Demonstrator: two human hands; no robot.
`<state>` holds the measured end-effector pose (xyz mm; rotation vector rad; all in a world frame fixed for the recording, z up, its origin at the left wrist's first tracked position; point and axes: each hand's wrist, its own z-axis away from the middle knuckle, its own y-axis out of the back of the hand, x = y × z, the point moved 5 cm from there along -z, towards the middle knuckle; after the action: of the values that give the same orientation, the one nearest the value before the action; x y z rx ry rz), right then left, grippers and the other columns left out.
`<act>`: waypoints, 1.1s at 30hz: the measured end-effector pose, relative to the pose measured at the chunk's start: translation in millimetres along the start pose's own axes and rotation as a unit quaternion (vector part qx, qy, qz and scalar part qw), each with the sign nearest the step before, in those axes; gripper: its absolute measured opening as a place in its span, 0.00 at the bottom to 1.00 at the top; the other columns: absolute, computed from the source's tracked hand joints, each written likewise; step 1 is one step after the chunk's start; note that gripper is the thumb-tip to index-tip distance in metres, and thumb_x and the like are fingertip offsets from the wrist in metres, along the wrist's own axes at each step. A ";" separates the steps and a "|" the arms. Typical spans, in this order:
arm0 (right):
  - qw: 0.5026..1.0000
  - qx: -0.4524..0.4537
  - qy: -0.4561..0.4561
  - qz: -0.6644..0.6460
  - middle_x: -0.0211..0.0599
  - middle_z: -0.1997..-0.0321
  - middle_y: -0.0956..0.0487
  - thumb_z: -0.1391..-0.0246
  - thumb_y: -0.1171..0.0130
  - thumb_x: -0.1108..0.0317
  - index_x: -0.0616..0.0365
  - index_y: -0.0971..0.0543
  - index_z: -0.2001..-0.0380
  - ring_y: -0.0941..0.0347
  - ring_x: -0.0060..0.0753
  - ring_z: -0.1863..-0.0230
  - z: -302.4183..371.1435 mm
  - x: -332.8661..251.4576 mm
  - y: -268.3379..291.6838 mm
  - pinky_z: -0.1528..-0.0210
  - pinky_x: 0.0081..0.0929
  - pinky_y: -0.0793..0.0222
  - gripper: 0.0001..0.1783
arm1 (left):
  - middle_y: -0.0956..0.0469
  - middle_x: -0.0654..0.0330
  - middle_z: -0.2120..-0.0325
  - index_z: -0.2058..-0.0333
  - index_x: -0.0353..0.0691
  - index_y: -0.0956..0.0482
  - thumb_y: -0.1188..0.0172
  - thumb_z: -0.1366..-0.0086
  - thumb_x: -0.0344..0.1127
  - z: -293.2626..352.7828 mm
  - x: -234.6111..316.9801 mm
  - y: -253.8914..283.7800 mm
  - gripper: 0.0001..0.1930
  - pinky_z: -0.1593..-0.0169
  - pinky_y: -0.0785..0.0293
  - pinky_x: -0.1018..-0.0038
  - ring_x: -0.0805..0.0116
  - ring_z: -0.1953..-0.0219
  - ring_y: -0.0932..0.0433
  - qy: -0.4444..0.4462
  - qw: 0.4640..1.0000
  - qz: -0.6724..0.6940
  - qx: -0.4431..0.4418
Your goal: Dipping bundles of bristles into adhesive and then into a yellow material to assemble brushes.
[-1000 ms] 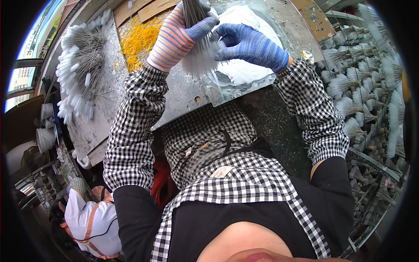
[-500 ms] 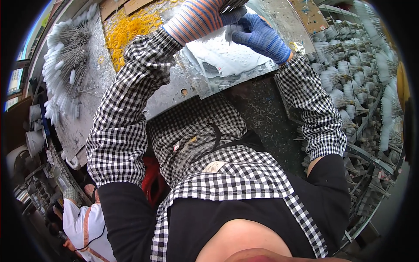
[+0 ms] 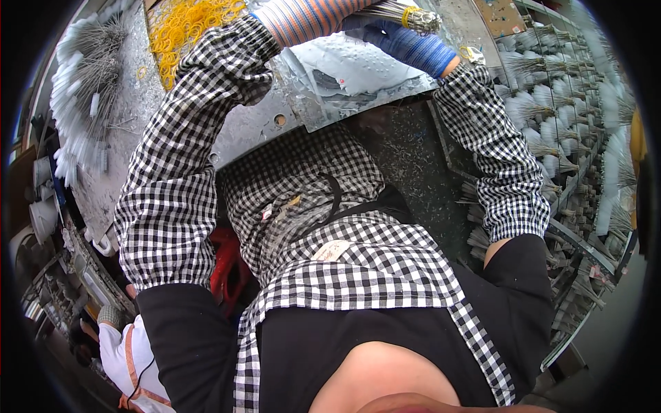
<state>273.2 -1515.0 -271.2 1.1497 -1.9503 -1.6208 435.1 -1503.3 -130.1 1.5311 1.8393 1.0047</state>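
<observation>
My left hand (image 3: 303, 17), in an orange and blue striped glove, is closed around a bundle of thin metal wire stems (image 3: 392, 10). The wire ends point right, and a yellow rubber band (image 3: 411, 16) circles them near the tips. The other end of the bundle is out of the picture. My right hand (image 3: 413, 49), in a blue glove, is just below the bundle, close to the left hand. Its fingers are partly hidden behind the wires, so their grip is unclear. Beneath both hands a wet, foamy white sheet (image 3: 365, 72) covers part of the metal worktable (image 3: 241, 131).
Yellow rubber bands (image 3: 189, 31) pile up at the back left. Left of them lie many wire-stemmed brushes with white bristles (image 3: 79, 89). At the right, a rack (image 3: 578, 234) holds more such brushes in rows. A person in white (image 3: 131, 354) is at the lower left.
The bundle's wire ends have swung into view on the right, showing the rubber band. My right hand has shifted up beneath them. The whole view has moved slightly.
</observation>
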 end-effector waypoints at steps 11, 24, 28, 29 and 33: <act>0.999 0.016 -0.024 -0.026 0.31 0.49 0.17 0.34 0.44 0.57 0.43 0.19 0.45 0.20 0.34 0.52 2.7 -5.9 -17.7 0.48 0.29 0.22 0.17 | 0.22 0.57 0.68 0.58 0.51 0.23 0.29 0.48 0.45 12.4 -0.9 -6.0 0.19 0.62 0.23 0.61 0.55 0.63 0.19 0.063 0.995 0.073 -0.035; 0.991 0.029 -0.088 -0.093 0.35 0.52 0.16 0.37 0.39 0.63 0.48 0.17 0.50 0.19 0.36 0.55 -8.9 -19.9 12.2 0.51 0.30 0.23 0.13 | 0.24 0.57 0.70 0.59 0.49 0.22 0.30 0.44 0.43 6.4 -3.8 -5.4 0.16 0.63 0.24 0.65 0.58 0.65 0.21 0.079 0.995 0.044 -0.037; 0.974 0.027 -0.148 -0.168 0.44 0.64 0.18 0.40 0.38 0.56 0.60 0.19 0.57 0.21 0.46 0.60 -25.8 -41.6 46.3 0.55 0.35 0.26 0.18 | 0.32 0.64 0.74 0.64 0.43 0.25 0.34 0.42 0.24 9.3 -20.5 -21.3 0.10 0.66 0.29 0.76 0.74 0.70 0.30 0.183 0.911 0.369 0.035; 0.975 0.030 -0.146 -0.167 0.44 0.64 0.18 0.40 0.38 0.56 0.60 0.19 0.57 0.21 0.46 0.60 -30.5 -44.9 52.1 0.55 0.35 0.26 0.18 | 0.32 0.66 0.74 0.64 0.42 0.27 0.35 0.41 0.23 14.7 -27.3 -22.0 0.10 0.66 0.30 0.76 0.75 0.70 0.32 0.171 0.941 0.289 0.038; 0.970 -0.005 -0.214 -0.112 0.45 0.66 0.18 0.42 0.35 0.56 0.61 0.19 0.58 0.20 0.44 0.62 -38.4 -64.7 85.7 0.57 0.35 0.25 0.19 | 0.31 0.70 0.71 0.61 0.41 0.28 0.33 0.35 0.31 28.5 -46.0 -16.8 0.11 0.62 0.31 0.77 0.79 0.67 0.32 0.291 0.866 0.397 0.086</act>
<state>309.2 -1489.3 -166.1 1.1187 -2.1194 -2.1451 457.6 -1543.7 -162.8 2.3797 1.6721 1.8858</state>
